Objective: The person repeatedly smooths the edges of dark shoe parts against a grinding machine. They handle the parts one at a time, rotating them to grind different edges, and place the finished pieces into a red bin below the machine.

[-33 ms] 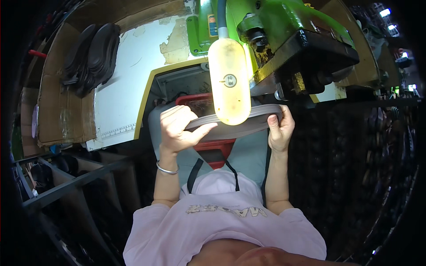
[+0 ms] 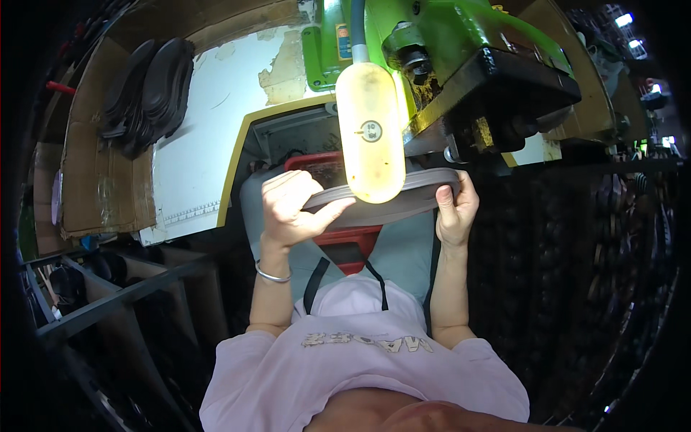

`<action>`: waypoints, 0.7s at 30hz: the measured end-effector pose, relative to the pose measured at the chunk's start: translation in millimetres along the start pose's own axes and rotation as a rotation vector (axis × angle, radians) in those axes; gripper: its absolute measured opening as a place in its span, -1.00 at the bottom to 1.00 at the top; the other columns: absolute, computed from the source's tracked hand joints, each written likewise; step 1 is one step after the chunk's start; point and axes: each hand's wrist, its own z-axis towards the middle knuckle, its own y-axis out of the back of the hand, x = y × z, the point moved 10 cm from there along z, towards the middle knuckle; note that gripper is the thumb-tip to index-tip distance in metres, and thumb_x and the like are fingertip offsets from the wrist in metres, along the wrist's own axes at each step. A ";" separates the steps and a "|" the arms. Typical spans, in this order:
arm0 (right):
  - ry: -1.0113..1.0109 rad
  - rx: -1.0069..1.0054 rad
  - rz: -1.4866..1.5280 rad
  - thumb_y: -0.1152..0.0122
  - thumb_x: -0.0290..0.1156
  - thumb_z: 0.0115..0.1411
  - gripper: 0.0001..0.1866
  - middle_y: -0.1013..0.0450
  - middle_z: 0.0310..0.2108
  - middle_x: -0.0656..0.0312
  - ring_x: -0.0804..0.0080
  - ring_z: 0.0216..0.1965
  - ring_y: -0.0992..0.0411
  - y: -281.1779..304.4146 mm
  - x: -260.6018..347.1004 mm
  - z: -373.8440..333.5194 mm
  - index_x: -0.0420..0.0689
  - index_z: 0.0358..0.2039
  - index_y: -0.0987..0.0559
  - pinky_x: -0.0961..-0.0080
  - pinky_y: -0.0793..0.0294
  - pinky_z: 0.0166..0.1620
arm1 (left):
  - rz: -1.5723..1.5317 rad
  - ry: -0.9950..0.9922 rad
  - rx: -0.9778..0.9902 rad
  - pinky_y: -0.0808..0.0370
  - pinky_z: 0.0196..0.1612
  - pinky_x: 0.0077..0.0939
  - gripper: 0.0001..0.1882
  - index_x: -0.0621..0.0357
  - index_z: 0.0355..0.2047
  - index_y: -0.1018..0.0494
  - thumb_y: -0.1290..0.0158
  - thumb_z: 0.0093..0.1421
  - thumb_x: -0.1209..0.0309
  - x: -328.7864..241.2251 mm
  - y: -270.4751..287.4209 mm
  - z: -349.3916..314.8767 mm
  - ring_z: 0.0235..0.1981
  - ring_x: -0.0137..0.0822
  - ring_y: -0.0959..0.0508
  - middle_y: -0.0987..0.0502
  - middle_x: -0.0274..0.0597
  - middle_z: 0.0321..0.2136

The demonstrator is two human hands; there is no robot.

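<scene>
My left hand (image 2: 291, 209) grips one end of a grey-brown shoe sole (image 2: 389, 210), its thumb stretched along the near side. At the other end, my right hand (image 2: 455, 209) is closed on the sole, with the thumb on the near face. The sole is held level in front of the green machine (image 2: 468, 43), and lines run along its edge. Whether it is one sole or a few stacked together I cannot tell. A lit yellow-white lamp (image 2: 371, 137) hangs over it and hides part of its middle.
Several dark shoe soles (image 2: 162, 83) are stacked in a cardboard box (image 2: 108, 191) on the left. The white tabletop (image 2: 194, 151) has a yellow-edged cutout. A black machine arm (image 2: 504, 93) juts out at the upper right. Below left stands a divided rack (image 2: 129, 295); something red (image 2: 353, 237) lies beneath the sole.
</scene>
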 end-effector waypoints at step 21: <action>-0.313 0.018 0.002 -0.26 -0.39 0.14 -0.81 -0.46 -0.50 0.36 0.80 -0.62 -0.32 -60.3 -8.9 -2.6 -0.22 -0.29 -0.53 0.86 -0.21 -0.70 | -0.546 0.667 0.096 -0.11 -0.62 -0.68 -0.63 0.18 -0.75 -0.27 -0.20 0.07 0.44 110.6 -1.9 -76.1 -0.67 -0.65 -0.21 -0.30 -0.45 -0.74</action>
